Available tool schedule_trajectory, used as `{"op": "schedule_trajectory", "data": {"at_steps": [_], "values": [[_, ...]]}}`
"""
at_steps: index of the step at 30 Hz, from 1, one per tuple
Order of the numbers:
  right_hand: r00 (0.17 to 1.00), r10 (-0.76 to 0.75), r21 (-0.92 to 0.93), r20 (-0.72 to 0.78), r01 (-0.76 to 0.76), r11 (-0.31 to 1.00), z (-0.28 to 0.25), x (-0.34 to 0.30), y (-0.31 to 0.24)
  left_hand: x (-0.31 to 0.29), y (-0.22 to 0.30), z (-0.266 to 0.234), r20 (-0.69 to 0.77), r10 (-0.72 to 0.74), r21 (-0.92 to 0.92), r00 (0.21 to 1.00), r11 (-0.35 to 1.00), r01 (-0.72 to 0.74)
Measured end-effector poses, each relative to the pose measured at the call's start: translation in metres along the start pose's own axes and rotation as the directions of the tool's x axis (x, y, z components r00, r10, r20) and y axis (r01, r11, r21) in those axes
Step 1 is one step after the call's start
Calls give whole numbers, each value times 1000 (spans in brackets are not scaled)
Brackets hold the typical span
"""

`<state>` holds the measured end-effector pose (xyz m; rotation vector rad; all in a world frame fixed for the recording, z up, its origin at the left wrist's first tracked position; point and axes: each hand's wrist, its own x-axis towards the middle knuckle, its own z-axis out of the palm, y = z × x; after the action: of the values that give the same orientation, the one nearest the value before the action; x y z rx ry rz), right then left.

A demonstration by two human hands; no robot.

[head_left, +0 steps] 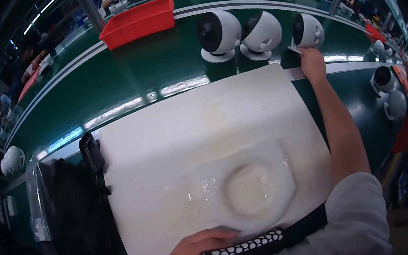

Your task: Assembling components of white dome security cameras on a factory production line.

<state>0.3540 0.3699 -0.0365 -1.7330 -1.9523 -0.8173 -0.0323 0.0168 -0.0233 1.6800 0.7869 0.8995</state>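
Observation:
My right hand point(313, 63) is stretched to the far right, its fingers closed at the base of a white rounded fan-like device point(310, 30) with a dark front. That device leans slightly on the green conveyor surface. To its left stand two similar devices, one white with a black round front point(223, 31) and one turned partly aside point(266, 31), both on disc feet. Low in the view, my left hand point(197, 252) has its thumb and fingers around the end of a black strip with white oval spots point(246, 245). Its palm side is hidden.
A white mat point(161, 147) covers the bench, with a clear-filmed white moulded pad with a round hollow point(250, 190) on it. Black bags point(76, 210) lie at left beside a small black tray point(91, 152). A red bin point(138, 22) stands beyond. Other people work along the far line.

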Motion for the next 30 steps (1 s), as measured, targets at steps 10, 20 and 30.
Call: {"op": "schedule_trajectory", "data": {"at_steps": [10,20,30], "values": [[921,79,75,383,-116,990,-104,-95,-33,-6,-4,-4,17,-94,-39,995,995,94],[926,-208,481,315,33,876,-56,-5,-182,-8,-3,-6,28,-135,-91,990,986,137],[946,-268,291,-180,312,905,-47,0,-174,-10,-1,-5,66,-95,-70,993,993,99]]}}
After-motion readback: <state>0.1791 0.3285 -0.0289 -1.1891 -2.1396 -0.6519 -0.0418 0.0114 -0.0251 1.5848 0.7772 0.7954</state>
